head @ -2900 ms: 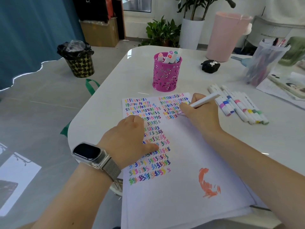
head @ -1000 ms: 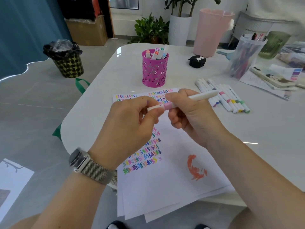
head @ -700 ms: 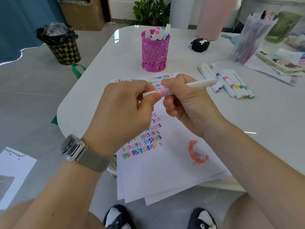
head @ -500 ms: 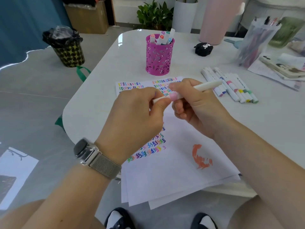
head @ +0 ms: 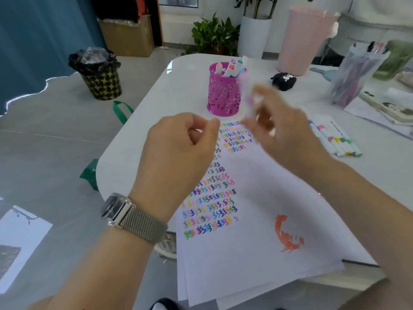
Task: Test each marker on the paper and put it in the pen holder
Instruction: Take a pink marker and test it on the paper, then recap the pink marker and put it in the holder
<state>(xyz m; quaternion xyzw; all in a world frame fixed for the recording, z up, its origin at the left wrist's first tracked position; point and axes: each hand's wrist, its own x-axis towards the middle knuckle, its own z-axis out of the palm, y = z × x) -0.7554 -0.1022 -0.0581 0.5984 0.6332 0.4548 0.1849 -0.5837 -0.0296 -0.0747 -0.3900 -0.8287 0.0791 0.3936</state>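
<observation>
While the right hand (head: pixel 281 126) is blurred in mid-air past the far edge of the paper (head: pixel 257 231), it grips a pale marker (head: pixel 247 95) whose pink band shows faintly, tip end pointing toward the pen holder (head: pixel 224 91); its fingers look curled round the barrel, though the blur hides exactly how. Nearer the table's left edge, the left hand (head: pixel 178 148) hovers over the paper with fingers loosely curled, thumb near forefinger, and I see nothing in it.

To finish this step well, I judge the marker should be brought upright over the holder's open rim and lowered into a gap between the ones already standing there, without knocking the light holder sideways.

Counted near to far: one stack of paper of at least three sheets, a row of loose markers (head: pixel 335 139) toward the right edge of which about six are distinguishable, one pink holder with roughly four markers in it
</observation>
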